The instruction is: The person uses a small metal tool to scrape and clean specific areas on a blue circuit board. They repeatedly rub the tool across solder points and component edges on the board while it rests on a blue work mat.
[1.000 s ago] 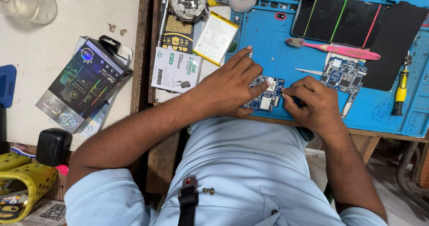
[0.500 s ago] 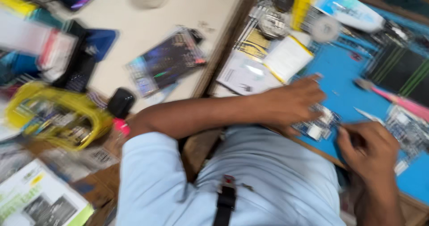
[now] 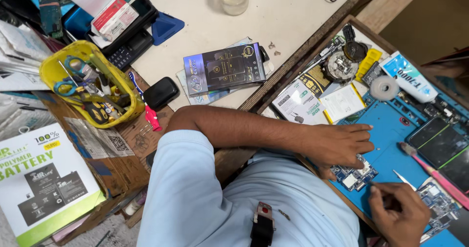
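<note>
**Circuit board pinned on the blue mat**

My left hand (image 3: 342, 147) lies flat, fingers spread and pressing down on the small blue-green circuit board with silver shields (image 3: 355, 173). It grips nothing; the fingertips just rest on the board's upper edge. The board sits on the blue silicone work mat (image 3: 391, 130), close to the mat's near edge, just in front of my pale blue shirt (image 3: 220, 203).

My right hand (image 3: 398, 213) is curled loosely just to the right of the board, fingers drawn in toward a pinch. Something thin may be held at the fingertips, but I cannot tell what, or whether the pinch is closed on anything.

Just beside that hand, a slim metal pair of tweezers (image 3: 404, 179) lies on the mat, and a second blue circuit board (image 3: 439, 203) lies further right. A pink-handled brush (image 3: 435, 176) lies slanted above them, next to dark phone screens (image 3: 439, 142).

Beyond my left hand are a white and yellow flat battery pack (image 3: 344, 102), a roll of white tape (image 3: 384, 88) and a white glue tube with a blue label (image 3: 409, 79). Far to the left, on the wooden bench, stands a yellow plastic basket of scissors and tools (image 3: 85, 83).
</note>
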